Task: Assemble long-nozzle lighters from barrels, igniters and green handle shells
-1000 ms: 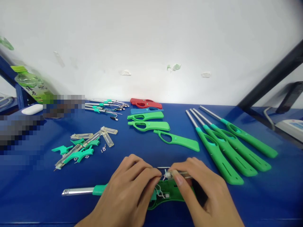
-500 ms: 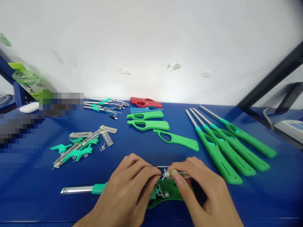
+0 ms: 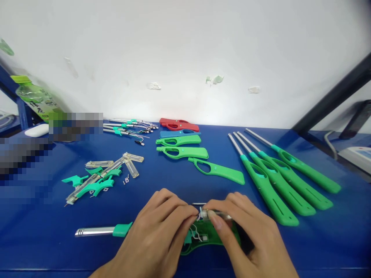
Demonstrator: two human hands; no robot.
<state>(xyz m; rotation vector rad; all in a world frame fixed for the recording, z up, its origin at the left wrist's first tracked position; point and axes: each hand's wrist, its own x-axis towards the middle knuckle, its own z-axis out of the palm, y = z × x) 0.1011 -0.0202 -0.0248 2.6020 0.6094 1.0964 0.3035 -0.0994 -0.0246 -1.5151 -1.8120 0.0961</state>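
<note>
My right hand [image 3: 246, 227] pinches a clear fuel tank [image 3: 222, 215] between thumb and fingers, its white valve end pointing left. Close against that end, the thumb and forefinger of my left hand [image 3: 162, 227] are pressed together on something too small to make out. Both hands are over an opened lighter's green handle shell [image 3: 214, 233], which lies low on the table. White wires [image 3: 197, 233] and a small connector show inside the shell. To the left, its metal barrel [image 3: 95, 231] and teal collar [image 3: 121, 230] stick out from behind my left hand.
Several assembled green lighters [image 3: 272, 189] lie at right. Green handle shells [image 3: 182, 152], a blue one and red ones [image 3: 179, 124] are at the back middle. Clear tanks [image 3: 131, 168], teal triggers [image 3: 98, 187] and barrels with wires [image 3: 124, 129] lie left. A bottle [image 3: 34, 96] stands far left.
The tank's valve end and my left fingertips have come slightly closer together. Both hands otherwise hold nearly the same place, and the view has shifted a little.
</note>
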